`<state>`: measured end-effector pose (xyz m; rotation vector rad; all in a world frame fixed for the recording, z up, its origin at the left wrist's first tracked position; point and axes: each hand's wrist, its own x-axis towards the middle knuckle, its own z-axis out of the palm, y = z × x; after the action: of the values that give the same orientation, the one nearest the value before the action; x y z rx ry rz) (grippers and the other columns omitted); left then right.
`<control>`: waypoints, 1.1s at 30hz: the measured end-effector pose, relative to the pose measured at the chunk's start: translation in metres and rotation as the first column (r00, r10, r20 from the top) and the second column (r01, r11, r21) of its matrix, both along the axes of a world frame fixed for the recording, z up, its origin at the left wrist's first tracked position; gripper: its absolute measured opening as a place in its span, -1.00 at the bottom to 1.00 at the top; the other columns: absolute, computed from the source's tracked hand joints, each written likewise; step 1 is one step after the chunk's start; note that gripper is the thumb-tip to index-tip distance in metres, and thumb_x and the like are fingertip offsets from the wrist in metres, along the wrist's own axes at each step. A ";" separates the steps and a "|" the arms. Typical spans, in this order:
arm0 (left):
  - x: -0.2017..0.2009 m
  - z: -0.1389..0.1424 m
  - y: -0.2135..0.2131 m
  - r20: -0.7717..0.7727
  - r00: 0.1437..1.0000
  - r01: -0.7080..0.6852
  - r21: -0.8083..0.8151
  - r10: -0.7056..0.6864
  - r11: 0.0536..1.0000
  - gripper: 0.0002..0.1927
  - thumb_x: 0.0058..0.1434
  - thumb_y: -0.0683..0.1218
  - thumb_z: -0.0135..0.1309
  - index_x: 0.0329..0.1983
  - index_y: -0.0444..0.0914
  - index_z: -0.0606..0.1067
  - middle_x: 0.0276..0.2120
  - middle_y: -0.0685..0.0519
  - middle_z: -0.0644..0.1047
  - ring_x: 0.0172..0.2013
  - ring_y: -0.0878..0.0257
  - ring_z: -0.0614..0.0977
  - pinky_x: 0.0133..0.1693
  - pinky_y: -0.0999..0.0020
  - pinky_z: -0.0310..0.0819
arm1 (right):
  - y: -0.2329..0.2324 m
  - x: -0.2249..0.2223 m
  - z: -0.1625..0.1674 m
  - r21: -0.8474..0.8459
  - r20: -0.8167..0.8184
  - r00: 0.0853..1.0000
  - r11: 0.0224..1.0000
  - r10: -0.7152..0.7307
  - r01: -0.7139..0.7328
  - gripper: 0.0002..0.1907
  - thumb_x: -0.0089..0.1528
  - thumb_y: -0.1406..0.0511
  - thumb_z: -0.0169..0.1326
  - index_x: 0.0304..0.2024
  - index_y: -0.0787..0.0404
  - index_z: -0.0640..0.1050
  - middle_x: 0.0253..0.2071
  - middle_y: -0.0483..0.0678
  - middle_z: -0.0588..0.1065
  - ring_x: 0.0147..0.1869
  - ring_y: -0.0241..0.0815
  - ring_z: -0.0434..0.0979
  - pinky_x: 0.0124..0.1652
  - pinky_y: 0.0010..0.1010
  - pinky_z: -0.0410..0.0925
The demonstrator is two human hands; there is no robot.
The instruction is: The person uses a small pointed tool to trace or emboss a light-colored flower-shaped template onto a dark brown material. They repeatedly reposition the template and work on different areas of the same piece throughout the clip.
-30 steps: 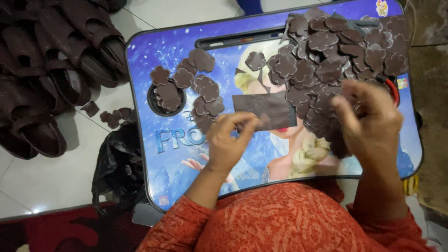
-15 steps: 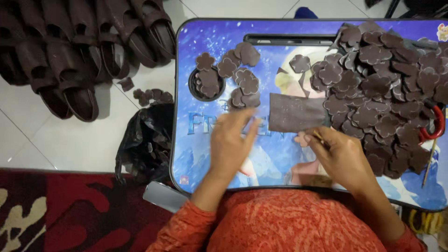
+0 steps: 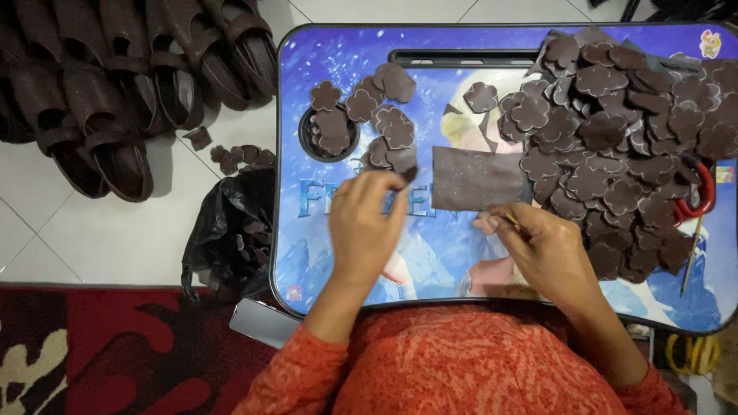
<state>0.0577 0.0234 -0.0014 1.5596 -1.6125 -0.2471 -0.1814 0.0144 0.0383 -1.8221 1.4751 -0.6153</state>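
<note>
A blue printed lap table (image 3: 315, 230) sits in front of me. My left hand (image 3: 365, 223) pinches a small dark brown piece (image 3: 410, 174) at its fingertips, beside a small group of brown flower-shaped cutouts (image 3: 384, 131). My right hand (image 3: 542, 246) holds a thin stick-like tool (image 3: 511, 220) and rests against the lower edge of a flat brown rectangular sheet (image 3: 477, 177) lying on the table. A large heap of brown flower cutouts (image 3: 615, 131) covers the right side of the table.
The table's round cup recess (image 3: 330, 132) holds some cutouts. Red-handled scissors (image 3: 701, 201) and a thin stick (image 3: 692, 253) lie at the right edge. Rows of brown sandals (image 3: 123, 84) stand on the tiled floor at left, with a black plastic bag (image 3: 231, 230) and a red patterned rug (image 3: 100, 346).
My left hand has curled and now pinches a small brown piece near the sheet's left edge. My right hand has stayed at the sheet's lower edge with the tool.
</note>
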 end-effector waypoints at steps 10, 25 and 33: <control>-0.063 0.005 -0.038 -0.132 0.951 0.306 0.287 -0.279 0.908 -0.54 0.06 0.04 0.34 -0.07 -0.25 0.48 -0.21 -0.09 0.55 -0.16 -0.09 0.60 -0.14 0.04 0.45 | -0.008 -0.029 -0.006 -0.057 -0.001 1.000 0.998 -0.026 0.026 -0.75 0.28 0.42 0.13 0.02 0.20 0.63 -0.22 -0.07 0.55 -0.21 -0.29 0.57 -0.24 -0.46 0.42; -0.033 0.003 -0.048 0.024 0.954 0.281 0.274 -0.299 0.920 -0.56 0.10 0.03 0.31 0.07 -0.09 0.58 -0.15 0.03 0.47 -0.08 0.03 0.48 -0.11 0.08 0.38 | -0.063 -0.019 0.001 0.139 0.266 0.943 0.976 -0.199 0.167 -0.87 0.39 0.43 0.09 -0.08 0.41 0.60 -0.15 -0.05 0.66 -0.16 -0.43 0.57 -0.23 -0.61 0.39; -0.036 -0.003 -0.043 0.042 0.964 0.250 0.200 -0.263 0.947 -0.61 0.24 -0.02 0.23 0.14 -0.10 0.56 -0.04 0.08 0.50 -0.03 0.05 0.49 -0.03 0.08 0.41 | -0.072 -0.017 -0.007 0.119 0.299 0.933 0.978 -0.200 0.171 -0.87 0.39 0.42 0.10 -0.07 0.40 0.59 -0.16 -0.02 0.63 -0.17 -0.42 0.57 -0.23 -0.63 0.38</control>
<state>0.0213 -0.0200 -0.0040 1.5110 -1.8942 -0.5096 -0.1981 -0.0581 0.0311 -1.4488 1.4431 -0.8699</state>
